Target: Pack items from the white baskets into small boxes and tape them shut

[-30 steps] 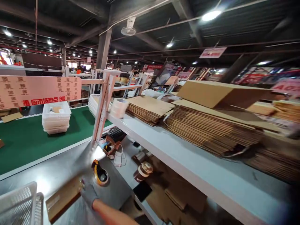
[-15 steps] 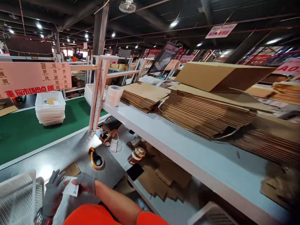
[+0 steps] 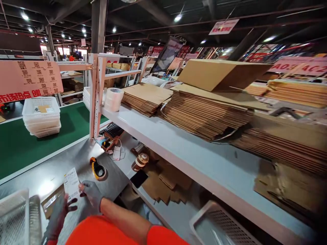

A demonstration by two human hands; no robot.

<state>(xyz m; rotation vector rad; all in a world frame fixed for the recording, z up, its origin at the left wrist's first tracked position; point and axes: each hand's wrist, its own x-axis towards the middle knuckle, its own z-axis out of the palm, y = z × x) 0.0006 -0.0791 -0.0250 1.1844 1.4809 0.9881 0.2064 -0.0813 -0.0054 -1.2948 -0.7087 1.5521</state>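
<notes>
A white printed label (image 3: 72, 184) stands tilted up above the metal bench, its text facing me. My right hand (image 3: 91, 194), in a grey glove with bare fingertips, pinches the label's right edge. At its lower left corner, my left hand (image 3: 59, 211) has the label between thumb and fingers; the other fingers are spread. Just behind the left hand, a flat brown package (image 3: 53, 201) lies on the bench, partly covered by that hand. An orange and black tape dispenser (image 3: 97, 169) rests on the bench beyond my right hand.
White plastic baskets (image 3: 15, 217) stand at lower left, and stacked baskets (image 3: 42, 117) sit on the green conveyor (image 3: 68, 126). Flat cardboard stacks (image 3: 204, 114) and tape rolls (image 3: 113, 99) occupy the raised shelf (image 3: 163, 139). Below are a cup (image 3: 140, 162), phone (image 3: 139, 178) and keyboard (image 3: 113, 130).
The label has been raised and turned upright, showing its printed face. My left hand has shifted lower against it, uncovering more of the brown package. The view has swung right.
</notes>
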